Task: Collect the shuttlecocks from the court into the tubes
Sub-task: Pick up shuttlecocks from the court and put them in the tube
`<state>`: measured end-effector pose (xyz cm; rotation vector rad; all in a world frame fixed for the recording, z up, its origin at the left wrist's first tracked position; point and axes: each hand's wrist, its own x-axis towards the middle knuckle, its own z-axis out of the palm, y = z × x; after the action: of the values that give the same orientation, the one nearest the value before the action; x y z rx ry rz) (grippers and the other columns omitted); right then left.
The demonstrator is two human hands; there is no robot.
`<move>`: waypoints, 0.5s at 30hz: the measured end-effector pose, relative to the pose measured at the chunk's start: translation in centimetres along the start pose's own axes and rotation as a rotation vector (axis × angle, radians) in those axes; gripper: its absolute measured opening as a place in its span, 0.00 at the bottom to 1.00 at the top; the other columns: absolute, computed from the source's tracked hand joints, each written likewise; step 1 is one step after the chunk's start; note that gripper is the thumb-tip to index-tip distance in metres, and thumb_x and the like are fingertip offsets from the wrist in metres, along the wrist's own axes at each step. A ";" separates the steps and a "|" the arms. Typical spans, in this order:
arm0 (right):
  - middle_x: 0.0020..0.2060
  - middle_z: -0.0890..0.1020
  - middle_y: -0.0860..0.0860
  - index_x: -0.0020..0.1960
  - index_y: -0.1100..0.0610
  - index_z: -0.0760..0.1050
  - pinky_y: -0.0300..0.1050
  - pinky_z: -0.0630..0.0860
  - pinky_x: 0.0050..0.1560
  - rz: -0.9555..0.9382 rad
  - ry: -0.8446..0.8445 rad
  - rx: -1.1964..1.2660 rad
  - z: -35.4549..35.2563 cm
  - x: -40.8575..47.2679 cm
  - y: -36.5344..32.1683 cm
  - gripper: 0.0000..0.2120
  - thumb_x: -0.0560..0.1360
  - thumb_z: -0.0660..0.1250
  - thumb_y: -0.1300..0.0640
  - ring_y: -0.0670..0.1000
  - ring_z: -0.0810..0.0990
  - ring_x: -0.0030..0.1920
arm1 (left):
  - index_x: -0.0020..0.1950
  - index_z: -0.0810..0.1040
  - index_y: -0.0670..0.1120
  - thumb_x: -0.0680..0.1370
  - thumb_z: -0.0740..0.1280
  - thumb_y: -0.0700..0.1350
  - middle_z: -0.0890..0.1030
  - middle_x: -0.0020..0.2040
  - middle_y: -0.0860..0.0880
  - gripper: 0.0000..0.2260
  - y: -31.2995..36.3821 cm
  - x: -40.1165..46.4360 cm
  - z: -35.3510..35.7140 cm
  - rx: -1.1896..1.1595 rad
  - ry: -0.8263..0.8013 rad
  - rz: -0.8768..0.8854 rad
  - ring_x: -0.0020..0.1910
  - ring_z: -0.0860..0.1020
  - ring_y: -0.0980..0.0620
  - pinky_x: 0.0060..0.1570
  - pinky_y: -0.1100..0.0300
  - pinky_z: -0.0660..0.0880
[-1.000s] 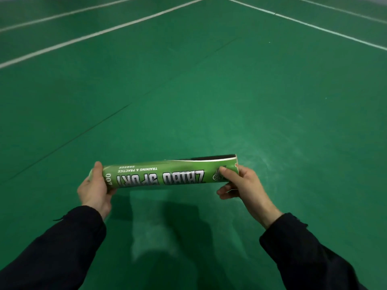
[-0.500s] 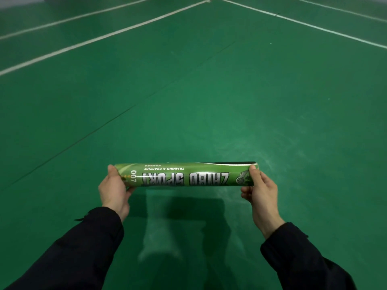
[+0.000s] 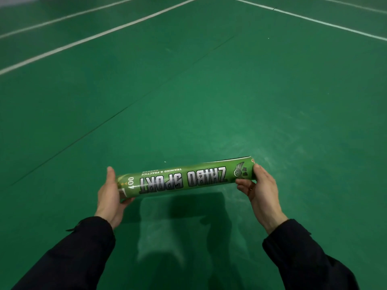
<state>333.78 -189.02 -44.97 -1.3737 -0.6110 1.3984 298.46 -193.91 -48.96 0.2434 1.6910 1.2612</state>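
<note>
Head view: green tube (image 3: 186, 178) held roughly level across the near centre of frame, above the court floor (image 3: 209, 91), right end tilted slightly higher and farther than the left. Print on it reads upside down from here: "ZHIBO SPORT", "TRAINING & PRACTICE", "007". Left hand (image 3: 110, 195) caps the left end, thumb up along the far side, fingers curled round underneath, so it's clamped on the tube. Right hand (image 3: 260, 191) grips the right end, thumb over the top edge near the winged logo, fingers wrapped below. Cannot tell whether either end has a lid on; both ends are covered by the hands. A dark strip runs along the tube's far edge toward the right end. Both arms in dark sleeves (image 3: 303, 258) coming in from the near corners. Floor is green with white court lines (image 3: 100, 34) running diagonally far left and far right, plus a thin dark seam (image 3: 125, 110) crossing from mid-left up toward far centre. Dark shadow (image 3: 196, 206) on the floor directly below the tube, between the two forearms.
</note>
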 end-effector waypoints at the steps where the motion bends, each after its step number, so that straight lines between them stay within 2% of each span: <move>1: 0.39 0.85 0.51 0.55 0.57 0.78 0.42 0.81 0.31 0.021 0.027 -0.040 0.0 0.0 0.3 0.12 0.86 0.59 0.51 0.49 0.82 0.30 | 0.57 0.78 0.46 0.85 0.58 0.63 0.86 0.51 0.44 0.21 0.0 0.0 0.0 -0.015 0.009 0.003 0.49 0.83 0.49 0.48 0.51 0.78; 6: 0.35 0.84 0.47 0.52 0.55 0.78 0.41 0.80 0.30 0.069 0.022 -0.058 -0.4 0.1 1.0 0.10 0.84 0.63 0.50 0.47 0.81 0.30 | 0.61 0.77 0.44 0.87 0.57 0.56 0.84 0.53 0.43 0.17 0.1 0.0 -0.2 0.037 -0.035 0.054 0.47 0.81 0.48 0.46 0.54 0.78; 9: 0.39 0.84 0.47 0.51 0.52 0.77 0.39 0.79 0.34 0.033 0.029 -0.021 0.0 0.1 0.1 0.04 0.82 0.66 0.52 0.46 0.80 0.33 | 0.63 0.76 0.44 0.88 0.57 0.53 0.83 0.55 0.42 0.15 0.9 -0.1 0.7 0.046 -0.073 0.058 0.47 0.80 0.48 0.45 0.53 0.78; 12: 0.45 0.81 0.49 0.53 0.52 0.77 0.41 0.76 0.38 0.016 0.053 -0.036 0.5 -0.9 -3.3 0.02 0.82 0.66 0.55 0.46 0.78 0.36 | 0.62 0.77 0.45 0.88 0.57 0.53 0.82 0.55 0.43 0.15 4.4 -1.5 2.4 0.050 -0.087 0.064 0.47 0.80 0.49 0.47 0.52 0.77; 15: 0.45 0.81 0.52 0.56 0.55 0.76 0.42 0.75 0.38 0.072 0.125 -0.046 0.2 -4.5 -8.5 0.04 0.82 0.66 0.58 0.46 0.78 0.34 | 0.61 0.77 0.46 0.88 0.57 0.55 0.83 0.55 0.44 0.15 9.2 -5.5 3.6 0.159 -0.064 0.034 0.49 0.82 0.49 0.49 0.52 0.79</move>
<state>335.38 -190.19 -35.56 -1.5206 -0.5193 1.3510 300.67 -191.18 -38.26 0.4046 1.7397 1.1328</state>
